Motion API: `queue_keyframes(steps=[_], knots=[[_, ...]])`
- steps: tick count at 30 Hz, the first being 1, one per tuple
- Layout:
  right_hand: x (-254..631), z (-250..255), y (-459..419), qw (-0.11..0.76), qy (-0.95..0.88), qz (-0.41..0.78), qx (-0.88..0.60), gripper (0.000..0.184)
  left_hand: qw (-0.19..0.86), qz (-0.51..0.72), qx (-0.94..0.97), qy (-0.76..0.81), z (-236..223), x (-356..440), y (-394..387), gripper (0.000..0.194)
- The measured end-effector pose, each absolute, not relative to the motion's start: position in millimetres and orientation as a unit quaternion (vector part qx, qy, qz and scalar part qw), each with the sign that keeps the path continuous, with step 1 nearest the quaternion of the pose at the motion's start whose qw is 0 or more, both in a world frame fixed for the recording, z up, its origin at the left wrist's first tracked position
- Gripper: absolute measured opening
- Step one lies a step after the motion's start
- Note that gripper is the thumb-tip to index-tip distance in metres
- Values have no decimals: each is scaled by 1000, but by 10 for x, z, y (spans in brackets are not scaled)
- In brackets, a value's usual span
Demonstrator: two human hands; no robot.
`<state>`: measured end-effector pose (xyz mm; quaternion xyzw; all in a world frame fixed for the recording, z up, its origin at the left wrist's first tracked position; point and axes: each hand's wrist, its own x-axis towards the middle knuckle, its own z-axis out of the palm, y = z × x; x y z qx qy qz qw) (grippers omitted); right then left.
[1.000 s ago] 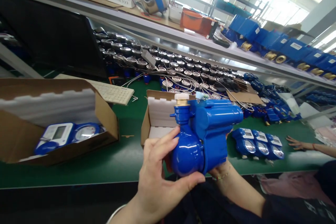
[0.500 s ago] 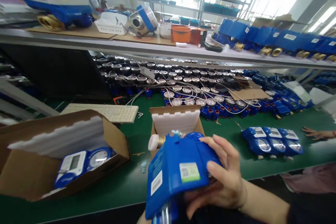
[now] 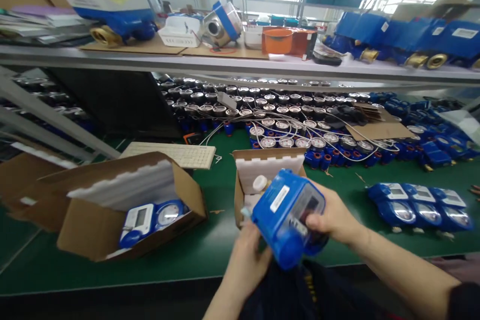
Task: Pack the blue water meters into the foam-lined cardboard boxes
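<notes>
**Meter held in both hands above the bench edge**

Meter [image 3: 288, 217], blue, with a white label on its top face and a clear window on its side, sits tilted at the bottom middle of the view, lifted over the near edge of the green bench [image 3: 210, 255]. The right hand [image 3: 332, 220] grips it from 3 o'clock, fingers curled round the windowed side. The left hand [image 3: 245, 257] supports it from 7 o'clock, fingers closed against its underside. A white cap [image 3: 260, 183] on the meter's port shows at its 11 o'clock.

Just behind the meter, at 12 o'clock, stands a small open carton [image 3: 242, 160] lined with white foam [image 3: 270, 166]. At 9 o'clock lies a larger open carton [image 3: 90, 232] holding a second meter [image 3: 152, 217] with its dial face up. A white keyboard [image 3: 176, 154] lies beyond it at 10 o'clock. At 3 o'clock, well apart, three more meters [image 3: 420, 206] lie in a row on the bench. Farther back, at 12 to 1 o'clock, many round-faced meters [image 3: 285, 110] crowd the bench, joined by white wires. Above them a shelf [image 3: 225, 64] carries an orange tub [image 3: 277, 40] and large blue valve bodies [image 3: 393, 35].
</notes>
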<state>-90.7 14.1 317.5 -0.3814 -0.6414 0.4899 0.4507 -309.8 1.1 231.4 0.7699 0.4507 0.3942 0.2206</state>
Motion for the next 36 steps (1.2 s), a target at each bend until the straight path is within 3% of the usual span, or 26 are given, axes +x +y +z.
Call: queue_keyframes(steps=[3,5,9,14,21,27,31,36], knots=[[-913,3105,514,440,-646,492,-383,71,-29,366,780,506,2100,-3246,51,20],[-958,3048,739,399,-674,475,-402,70,-95,315,805,494,1912,-3217,86,24],[-1126,2825,1054,242,-626,576,-466,58,-48,235,840,487,1587,-3108,152,27],[-1333,2485,1313,113,-572,605,-542,58,64,289,850,436,1399,-3233,207,29],[-1440,2201,1608,13,-619,543,-567,61,94,327,854,393,1389,-3326,220,27],[-1541,1911,1674,-86,-677,491,-541,66,59,405,841,354,1225,-3339,211,25],[-1553,1765,1723,-116,-703,453,-536,74,39,424,831,357,1173,-3309,261,27],[-1759,1928,1592,-118,-734,384,-548,67,13,407,824,393,1280,-3217,207,25]])
